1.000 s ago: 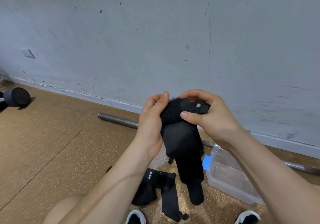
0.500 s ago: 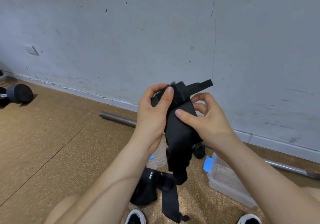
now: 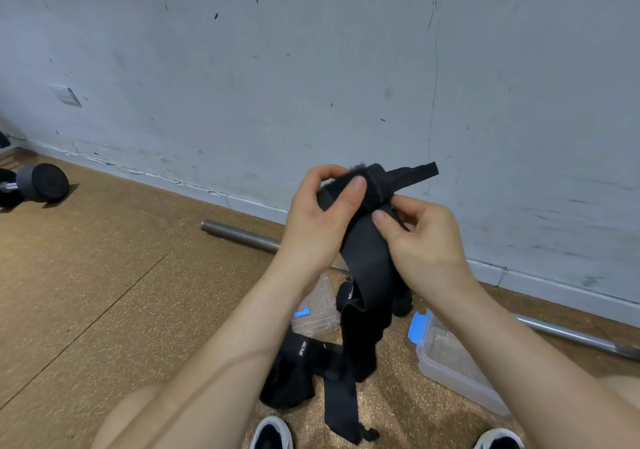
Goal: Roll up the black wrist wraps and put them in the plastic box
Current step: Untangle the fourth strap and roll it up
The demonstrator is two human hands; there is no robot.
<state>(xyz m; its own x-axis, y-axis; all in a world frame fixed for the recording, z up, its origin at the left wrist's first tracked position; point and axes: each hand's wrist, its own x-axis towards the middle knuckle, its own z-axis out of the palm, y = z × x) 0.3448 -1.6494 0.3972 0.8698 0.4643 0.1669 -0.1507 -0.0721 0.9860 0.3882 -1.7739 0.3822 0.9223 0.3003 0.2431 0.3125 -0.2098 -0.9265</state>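
Note:
A black wrist wrap (image 3: 367, 261) is held up in front of the wall, its upper end partly rolled and a thin strap sticking out to the right. My left hand (image 3: 318, 226) grips the rolled top, thumb pressed on its front. My right hand (image 3: 422, 244) pinches the wrap just below the roll. The loose tail hangs down toward the floor. A second black wrist wrap (image 3: 311, 372) lies unrolled on the floor below. The clear plastic box (image 3: 450, 362) with blue clips stands open on the floor at the right, under my right forearm.
The box's clear lid (image 3: 317, 310) lies on the floor behind the hanging wrap, with small dark rolls (image 3: 401, 304) beside it. A steel bar (image 3: 242, 235) runs along the wall's base. A dumbbell (image 3: 38, 185) rests far left. My shoes (image 3: 272, 434) show at the bottom edge.
Both hands lifted the wrap higher and turned it over; more of it is wound at the top, the thin strap now sticks out right, and the hanging tail is shorter.

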